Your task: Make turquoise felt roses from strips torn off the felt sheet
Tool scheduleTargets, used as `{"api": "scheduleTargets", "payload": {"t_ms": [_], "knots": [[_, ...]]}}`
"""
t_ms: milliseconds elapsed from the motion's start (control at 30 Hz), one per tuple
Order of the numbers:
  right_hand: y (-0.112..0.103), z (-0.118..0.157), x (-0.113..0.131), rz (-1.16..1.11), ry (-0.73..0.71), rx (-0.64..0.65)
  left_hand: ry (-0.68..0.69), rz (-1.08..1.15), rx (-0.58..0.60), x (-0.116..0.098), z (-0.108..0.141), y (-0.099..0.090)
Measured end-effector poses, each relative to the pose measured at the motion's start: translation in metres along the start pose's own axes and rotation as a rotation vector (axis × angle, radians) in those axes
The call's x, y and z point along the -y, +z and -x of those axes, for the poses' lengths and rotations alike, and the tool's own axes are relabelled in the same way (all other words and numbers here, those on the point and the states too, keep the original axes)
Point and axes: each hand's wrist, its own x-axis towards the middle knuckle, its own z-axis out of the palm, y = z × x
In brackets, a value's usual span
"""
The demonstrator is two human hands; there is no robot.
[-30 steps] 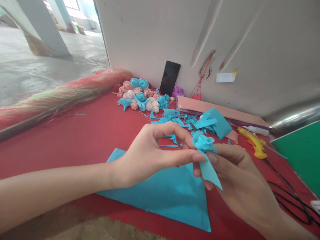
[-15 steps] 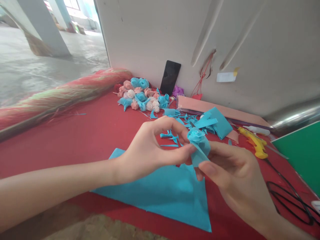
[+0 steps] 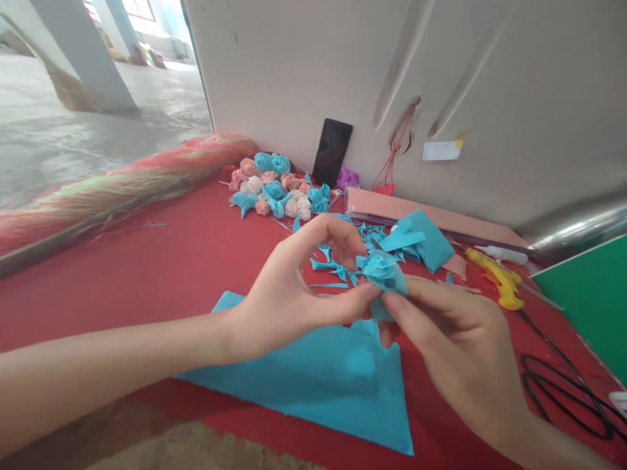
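A blue paper rose (image 3: pixel 381 267) is held up between both hands over the table, its petals curled and a loose flap hanging below. My left hand (image 3: pixel 313 281) comes from the left, thumb pressed on the flower's base and index finger arched beside its petals. My right hand (image 3: pixel 455 346) pinches the paper from the right, thumb in front and fingers behind. Part of the rose's underside is hidden by the fingers. Beneath the hands lies a large blue paper sheet (image 3: pixel 313 378).
Finished pink, white and blue paper flowers (image 3: pixel 274 189) are heaped at the back. Blue scraps (image 3: pixel 337 267) and folded blue paper (image 3: pixel 431 241) lie behind the hands. A yellow glue gun (image 3: pixel 497 277) with a black cable (image 3: pixel 539 385) sits right. A phone (image 3: pixel 333 150) leans against the panel.
My right thumb has moved up and left to the base of the rose, bringing the loose strip in closer around it. My left index finger has lifted away from the petals slightly.
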Motion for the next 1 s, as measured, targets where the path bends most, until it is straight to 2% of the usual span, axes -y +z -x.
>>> {"api": "scheduleTargets", "payload": {"t_ms": [267,667,867,1000], "knots": [[-0.003,-0.002,0.0,-0.02,-0.009,0.015,0.107,-0.106,-0.001,-0.002,-0.001,-0.001],[-0.004,0.003,-0.013,-0.227,0.149,0.088,0.059,-0.017,0.074,-0.003,-0.003,-0.006],[-0.004,0.001,-0.017,-0.288,0.168,0.11,0.087,-0.014,0.095,-0.004,-0.005,-0.006],[-0.004,0.001,-0.013,-0.242,0.141,0.099,0.094,-0.014,0.097,-0.005,-0.004,-0.005]]}}
